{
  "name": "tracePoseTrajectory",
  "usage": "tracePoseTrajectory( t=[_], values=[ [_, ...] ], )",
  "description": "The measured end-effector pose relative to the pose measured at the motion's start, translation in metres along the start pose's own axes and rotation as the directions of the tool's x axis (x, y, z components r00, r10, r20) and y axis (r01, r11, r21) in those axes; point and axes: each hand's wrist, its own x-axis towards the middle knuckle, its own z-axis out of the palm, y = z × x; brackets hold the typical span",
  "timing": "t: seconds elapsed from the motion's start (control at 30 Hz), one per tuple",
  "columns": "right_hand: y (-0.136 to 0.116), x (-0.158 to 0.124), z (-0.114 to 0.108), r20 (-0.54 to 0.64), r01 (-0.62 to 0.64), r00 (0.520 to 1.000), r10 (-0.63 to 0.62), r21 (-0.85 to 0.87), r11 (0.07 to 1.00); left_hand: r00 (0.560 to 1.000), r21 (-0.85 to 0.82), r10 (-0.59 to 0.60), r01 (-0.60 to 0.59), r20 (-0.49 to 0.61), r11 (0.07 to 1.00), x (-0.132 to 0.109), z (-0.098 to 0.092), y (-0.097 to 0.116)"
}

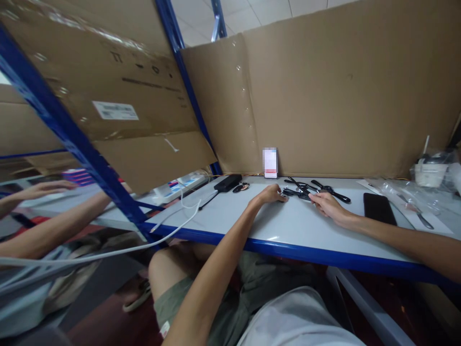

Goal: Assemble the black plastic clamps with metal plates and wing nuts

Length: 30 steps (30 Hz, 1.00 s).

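Black, narrow, cable-like bundles (299,193) lie crossed on the white tabletop in front of me. My right hand (328,205) pinches the right end of the nearest one between thumb and fingers. At that bundle's left end is my left hand (271,194), its fingers bent and the thumb apart from them. No object shows clearly in the left hand. Another black bundle (340,196) lies just beyond my right hand.
A lit phone (270,163) leans on the cardboard wall. A black power adapter (228,182), a white power strip (185,186) and white cable (176,234) are left; a black phone (379,208), plastic bags and cup (430,174) right. Another person's arms (61,218) reach in beyond the blue post.
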Motion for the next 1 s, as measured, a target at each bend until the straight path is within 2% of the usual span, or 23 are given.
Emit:
tracePoseTrajectory(
  t=[0.2, 0.43, 0.57, 0.63, 0.73, 0.8, 0.87, 1.0],
  values=[
    [0.000, 0.000, 0.000, -0.007, -0.005, 1.000, 0.005, -0.006, 1.000, 0.998, -0.109, -0.039, 0.033, -0.051, 0.993, 0.005, 0.003, -0.005],
    [-0.002, -0.002, 0.001, -0.012, 0.003, 1.000, -0.003, -0.008, 1.000, 0.983, -0.087, -0.072, 0.057, -0.169, 0.995, 0.004, 0.003, -0.002],
    [0.001, -0.001, 0.002, -0.095, 0.077, 0.993, -0.076, 0.005, 0.997, 0.966, -0.009, -0.053, 0.053, -0.255, 0.999, -0.006, -0.002, 0.007],
    [0.001, 0.000, 0.001, -0.159, 0.126, 0.980, -0.120, 0.031, 0.992, 0.943, 0.044, -0.041, 0.059, -0.331, 0.997, -0.012, -0.004, 0.011],
    [0.000, 0.000, 0.001, -0.175, 0.115, 0.979, -0.102, 0.065, 0.991, 0.920, -0.056, -0.011, -0.012, -0.391, 0.998, -0.018, -0.004, 0.018],
    [-0.002, -0.001, 0.002, -0.136, 0.065, 0.989, -0.053, 0.081, 0.995, 0.936, -0.243, 0.009, -0.100, -0.352, 0.965, -0.019, -0.002, 0.025],
    [-0.004, -0.002, 0.002, -0.109, 0.021, 0.994, -0.011, 0.095, 0.995, 0.961, -0.433, 0.019, -0.142, -0.276, 0.890, -0.019, 0.002, 0.032],
    [-0.007, -0.003, 0.003, -0.109, 0.001, 0.994, 0.013, 0.129, 0.992, 0.996, -0.719, 0.078, -0.082, -0.038, 0.690, -0.016, 0.011, 0.049]
  ],
)
